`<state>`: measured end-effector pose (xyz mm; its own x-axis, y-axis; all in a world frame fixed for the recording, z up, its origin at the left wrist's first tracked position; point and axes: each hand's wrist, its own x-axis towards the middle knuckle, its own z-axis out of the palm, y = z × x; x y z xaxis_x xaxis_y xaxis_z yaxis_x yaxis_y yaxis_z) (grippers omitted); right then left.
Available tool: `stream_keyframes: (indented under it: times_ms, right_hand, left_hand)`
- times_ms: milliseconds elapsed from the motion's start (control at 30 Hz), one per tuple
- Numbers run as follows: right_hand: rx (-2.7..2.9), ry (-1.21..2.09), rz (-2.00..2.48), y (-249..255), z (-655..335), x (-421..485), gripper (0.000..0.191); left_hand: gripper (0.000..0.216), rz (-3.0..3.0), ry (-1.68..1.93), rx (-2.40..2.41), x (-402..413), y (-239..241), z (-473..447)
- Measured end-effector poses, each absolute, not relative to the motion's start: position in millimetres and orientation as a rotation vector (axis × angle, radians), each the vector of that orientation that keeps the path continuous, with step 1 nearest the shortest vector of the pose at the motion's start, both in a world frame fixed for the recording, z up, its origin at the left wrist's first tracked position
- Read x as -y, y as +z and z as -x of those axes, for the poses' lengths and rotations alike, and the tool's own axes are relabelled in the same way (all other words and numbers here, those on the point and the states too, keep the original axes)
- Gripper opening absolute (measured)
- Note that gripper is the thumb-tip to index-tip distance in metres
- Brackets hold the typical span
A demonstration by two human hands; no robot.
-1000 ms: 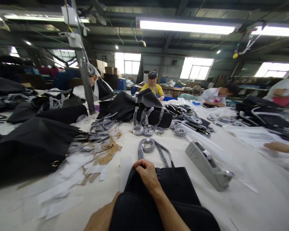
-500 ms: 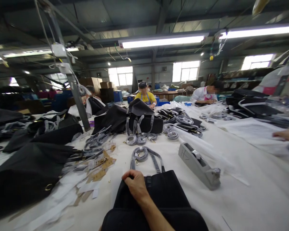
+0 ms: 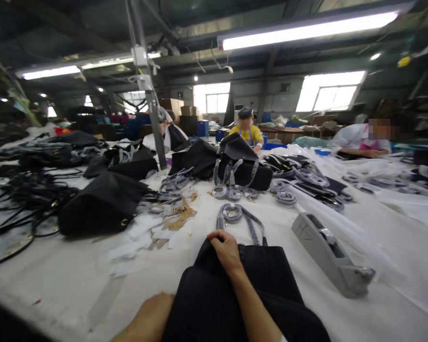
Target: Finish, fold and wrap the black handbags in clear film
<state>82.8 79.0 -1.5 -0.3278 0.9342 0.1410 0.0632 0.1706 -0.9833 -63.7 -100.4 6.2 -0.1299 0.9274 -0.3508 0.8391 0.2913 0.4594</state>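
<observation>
A black handbag (image 3: 271, 273) lies directly in front of me, its strap end pointing away from me. My right hand (image 3: 226, 249) pinches the bag's upper edge at the left corner, with thumb and fingertips closed on the black material. Beyond that edge lie its wrapped grey straps (image 3: 251, 223) and a coiled strap (image 3: 232, 213). At the lower left, my left hand (image 3: 159, 304) goes in behind the side of the bag. Only its wrist area shows; the fingers are hidden by the black material.
A grey tape dispenser (image 3: 330, 254) stands right of the bag. Paper and brown card scraps (image 3: 180, 218) lie left, near another black bag (image 3: 100, 204) and tangled black straps (image 3: 32, 204). Bags with wrapped straps (image 3: 240, 166) are heaped ahead. Co-workers sit across the table, one in yellow (image 3: 245, 133).
My view has swung left, so the scene sits further right. My left wrist area now shows beside the bag. The right hand keeps its pinch on the same corner.
</observation>
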Motion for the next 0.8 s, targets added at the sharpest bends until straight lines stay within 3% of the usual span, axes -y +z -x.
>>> stream_keyframes:
  times_ms: [233,400,500,700,800]
  right_hand:
    - [1.621,1.277,1.019,-4.6,-85.2,-83.0,0.018]
    - [1.605,1.319,1.048,-7.5,-85.3,-84.3,0.019]
    - [1.600,1.313,1.041,-8.2,-84.8,-85.0,0.018]
    - [1.581,1.333,1.083,-11.3,-84.4,-85.1,0.019]
    - [1.579,1.350,1.103,-11.4,-85.0,-84.3,0.020]
  left_hand:
    - [0.020,-1.842,0.116,-2.041,99.4,-3.9,62.4]
    - [0.023,-2.206,0.556,-1.867,124.1,-39.2,74.1]
    - [0.023,-2.212,0.722,-1.706,127.9,-35.4,79.4]
    - [0.019,-2.383,0.428,-1.595,108.9,-18.3,84.5]
    - [0.029,-2.539,0.390,-1.584,103.3,-27.3,85.3]
